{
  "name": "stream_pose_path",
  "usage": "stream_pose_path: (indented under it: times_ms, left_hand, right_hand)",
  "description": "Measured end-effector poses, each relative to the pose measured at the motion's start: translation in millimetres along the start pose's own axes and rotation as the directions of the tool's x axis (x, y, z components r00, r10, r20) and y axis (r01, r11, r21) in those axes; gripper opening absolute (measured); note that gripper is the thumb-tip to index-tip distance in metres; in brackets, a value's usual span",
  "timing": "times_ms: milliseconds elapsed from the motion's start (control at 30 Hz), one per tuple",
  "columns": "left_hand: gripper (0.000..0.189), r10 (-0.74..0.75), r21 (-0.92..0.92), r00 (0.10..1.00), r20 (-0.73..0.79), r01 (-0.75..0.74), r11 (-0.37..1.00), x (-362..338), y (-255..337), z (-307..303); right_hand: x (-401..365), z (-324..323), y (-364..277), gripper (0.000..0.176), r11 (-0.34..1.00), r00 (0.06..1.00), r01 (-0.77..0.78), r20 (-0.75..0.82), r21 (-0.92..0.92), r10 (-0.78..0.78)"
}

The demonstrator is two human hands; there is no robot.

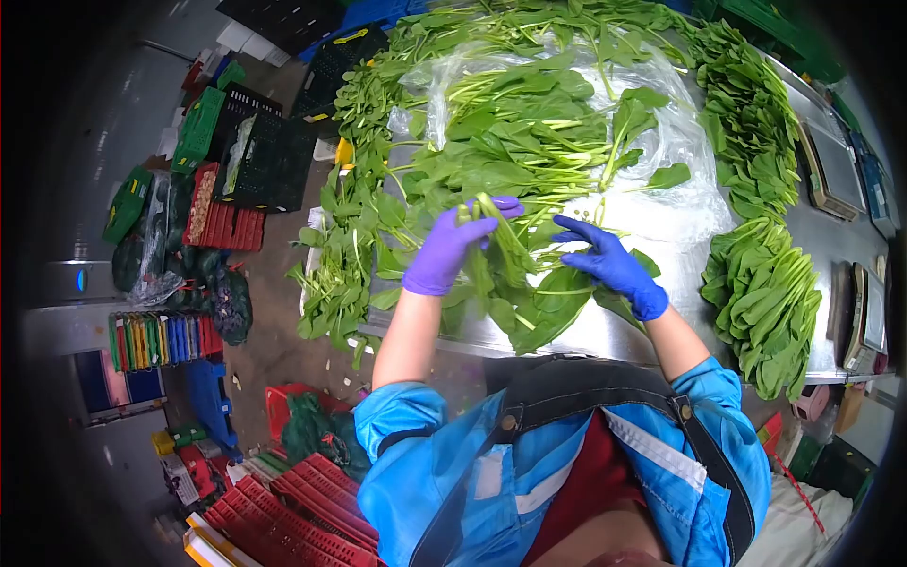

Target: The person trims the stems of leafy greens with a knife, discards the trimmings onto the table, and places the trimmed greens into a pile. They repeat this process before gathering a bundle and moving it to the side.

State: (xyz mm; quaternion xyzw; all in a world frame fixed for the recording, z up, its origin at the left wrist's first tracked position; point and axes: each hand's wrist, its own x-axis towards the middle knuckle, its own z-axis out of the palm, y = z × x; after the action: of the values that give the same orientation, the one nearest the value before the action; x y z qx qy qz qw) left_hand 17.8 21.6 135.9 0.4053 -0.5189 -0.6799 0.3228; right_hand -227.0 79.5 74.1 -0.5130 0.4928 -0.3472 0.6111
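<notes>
While L hand (448, 248) grips leafy stems (507, 248), R hand (616, 268) open, nr table edge (624, 353), metal tabletop (686, 321) showing alongside

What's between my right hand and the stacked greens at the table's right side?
Mostly bare metal tabletop separates your right hand from the stacked greens, as the head view shows. Crumpled plastic sheeting lies farther up.
</notes>
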Motion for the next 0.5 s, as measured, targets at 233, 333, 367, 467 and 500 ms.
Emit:
stream_pose_path:
  times_ms: [233,333,367,467,500]
  left_hand:
    - [0.048,0.015,0.028,0.993,-0.118,-0.012,1.000,-11,12,-14]
    - [0.049,0.112,0.123,0.954,-0.278,-0.080,0.989,-31,27,-51]
    - [0.048,0.144,0.120,0.936,-0.320,-0.110,0.987,-37,29,-63]
    - [0.048,0.179,0.045,0.904,-0.388,-0.176,0.983,-46,32,-80]
    - [0.047,0.185,-0.029,0.889,-0.419,-0.217,0.976,-48,33,-84]
  right_hand:
    - [2,9,11,0.045,0.976,0.938,-0.204,0.270,-0.077,0.217]
    - [-3,-28,58,0.036,0.881,0.900,-0.168,0.296,-0.443,0.320]
    - [-4,-38,63,0.036,0.881,0.898,-0.170,0.298,-0.442,0.323]
    - [0,-52,59,0.038,0.693,0.991,-0.105,-0.132,-0.713,0.014]
    - [7,-51,51,0.038,0.777,0.970,-0.123,-0.240,-0.618,-0.037]
